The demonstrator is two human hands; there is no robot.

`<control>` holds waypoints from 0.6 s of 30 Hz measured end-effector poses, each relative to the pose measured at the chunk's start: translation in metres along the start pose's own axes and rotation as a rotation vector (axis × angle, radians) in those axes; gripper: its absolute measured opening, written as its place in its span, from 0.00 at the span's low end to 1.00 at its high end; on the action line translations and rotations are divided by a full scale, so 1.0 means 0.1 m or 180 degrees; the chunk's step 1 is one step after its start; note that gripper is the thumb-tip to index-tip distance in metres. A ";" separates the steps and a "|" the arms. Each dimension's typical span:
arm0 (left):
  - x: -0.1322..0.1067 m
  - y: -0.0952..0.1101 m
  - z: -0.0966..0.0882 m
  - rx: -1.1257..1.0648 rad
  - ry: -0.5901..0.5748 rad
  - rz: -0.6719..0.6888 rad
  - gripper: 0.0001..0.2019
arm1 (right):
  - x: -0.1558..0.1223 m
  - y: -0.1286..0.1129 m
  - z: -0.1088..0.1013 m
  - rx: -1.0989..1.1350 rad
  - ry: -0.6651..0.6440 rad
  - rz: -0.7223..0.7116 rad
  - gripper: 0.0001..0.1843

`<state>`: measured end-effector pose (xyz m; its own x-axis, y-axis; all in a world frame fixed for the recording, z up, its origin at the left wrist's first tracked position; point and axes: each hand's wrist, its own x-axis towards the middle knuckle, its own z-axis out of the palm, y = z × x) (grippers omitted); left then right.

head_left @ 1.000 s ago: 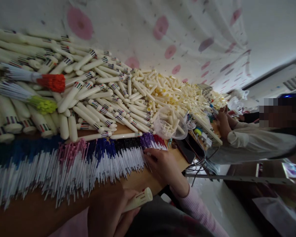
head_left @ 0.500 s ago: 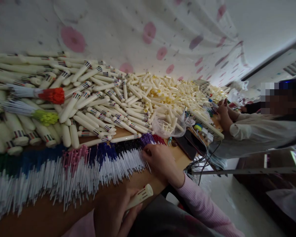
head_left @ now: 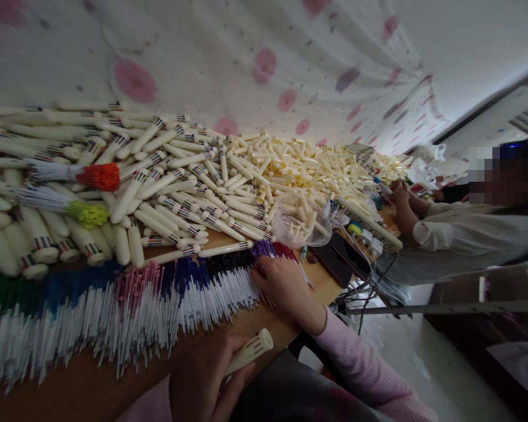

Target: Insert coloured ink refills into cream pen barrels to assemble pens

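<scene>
In my left hand (head_left: 211, 375) at the bottom is a cream multicolour pen barrel (head_left: 250, 353), its slotted open end pointing up and right. My right hand (head_left: 286, 287) reaches over the row of refills, fingers curled close together at the purple refills (head_left: 263, 249) and the black refills (head_left: 229, 261). What sits between those fingertips is hidden. White-stemmed refills lie sorted by colour along the table (head_left: 158, 357): green, blue, pink refills (head_left: 138, 281), dark blue, black, purple and red refills (head_left: 285, 251).
Behind the row lies a heap of cream pens (head_left: 171, 193), with bundles of orange refills (head_left: 99, 176) and yellow refills (head_left: 85, 213) on top. A clear plastic bowl (head_left: 321, 234), a phone (head_left: 332, 258) and a power strip (head_left: 369, 223) stand right. Beyond, another person (head_left: 453, 234) works.
The view has shifted slightly. My right hand stays at the refills, its fingers a little to the left and more bent. My left hand still holds the pen barrel in the same place.
</scene>
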<state>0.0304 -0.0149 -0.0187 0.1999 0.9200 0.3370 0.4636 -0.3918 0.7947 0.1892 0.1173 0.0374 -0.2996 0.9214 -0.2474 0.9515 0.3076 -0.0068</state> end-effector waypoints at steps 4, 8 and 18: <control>-0.01 -0.01 -0.01 0.0053 0.0011 0.0026 0.08 | 0.01 -0.04 -0.02 -0.0026 -0.0074 0.0038 0.13; -0.01 -0.02 0.00 0.0095 -0.0023 0.0010 0.08 | 0.02 -0.04 -0.03 0.0018 -0.0097 0.0040 0.13; 0.00 -0.01 0.00 0.0044 -0.0008 0.0044 0.08 | 0.02 -0.03 -0.01 0.0369 0.0012 0.0059 0.09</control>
<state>0.0296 -0.0145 -0.0197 0.2085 0.9145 0.3467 0.4726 -0.4046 0.7829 0.1858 0.1187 0.0380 -0.2820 0.9276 -0.2449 0.9585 0.2612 -0.1142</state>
